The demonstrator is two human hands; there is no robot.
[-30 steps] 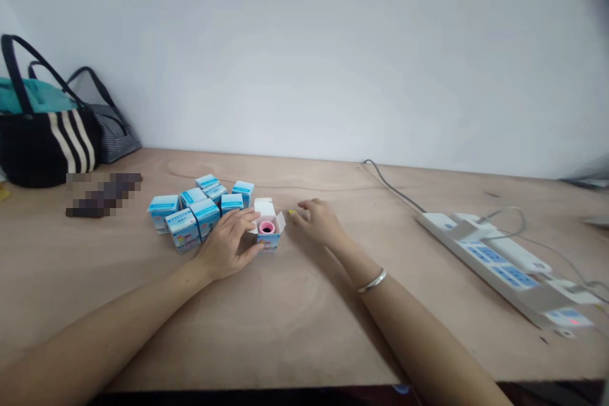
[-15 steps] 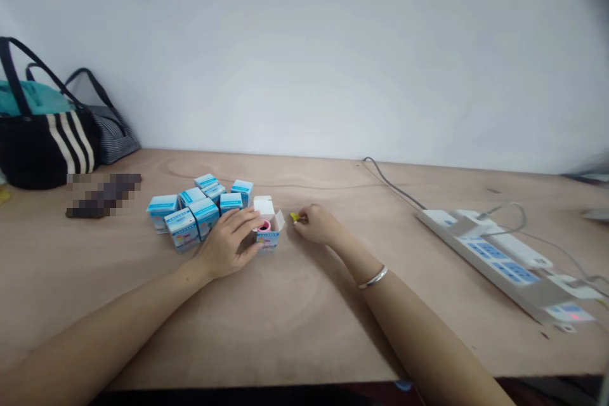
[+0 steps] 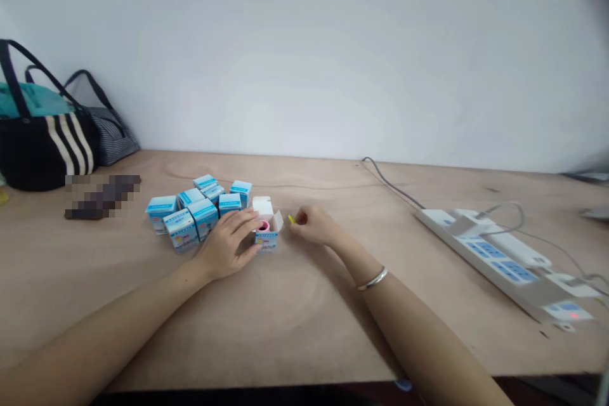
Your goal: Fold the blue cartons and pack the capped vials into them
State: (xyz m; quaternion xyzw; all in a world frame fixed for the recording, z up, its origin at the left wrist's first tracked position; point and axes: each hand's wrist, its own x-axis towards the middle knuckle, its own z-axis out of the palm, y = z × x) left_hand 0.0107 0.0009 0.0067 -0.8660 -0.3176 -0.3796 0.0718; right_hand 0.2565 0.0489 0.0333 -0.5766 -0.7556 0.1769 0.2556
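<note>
My left hand [image 3: 228, 246] holds a small open blue-and-white box [image 3: 267, 240] upright on the wooden table, fingers wrapped round its left side. A pink roll [image 3: 263, 226] shows inside the box, whose white flaps stand open. My right hand [image 3: 314, 226] is just right of the box, fingers pinched on a small yellow piece [image 3: 291, 219] held near the box's right flap. A silver bangle [image 3: 373, 280] is on my right wrist. A cluster of several closed blue-and-white boxes [image 3: 197, 210] sits left of the open one.
A black striped bag [image 3: 45, 139] and a grey striped bag [image 3: 108, 130] stand at the far left by the wall. A blurred dark object [image 3: 102, 195] lies near them. A white power strip [image 3: 504, 265] with cables runs along the right. The table's front edge [image 3: 304, 380] is close.
My right hand went from lying open on the table to pinching the small yellow piece, and has brought it closer to the open box. My left hand has stayed on the box.
</note>
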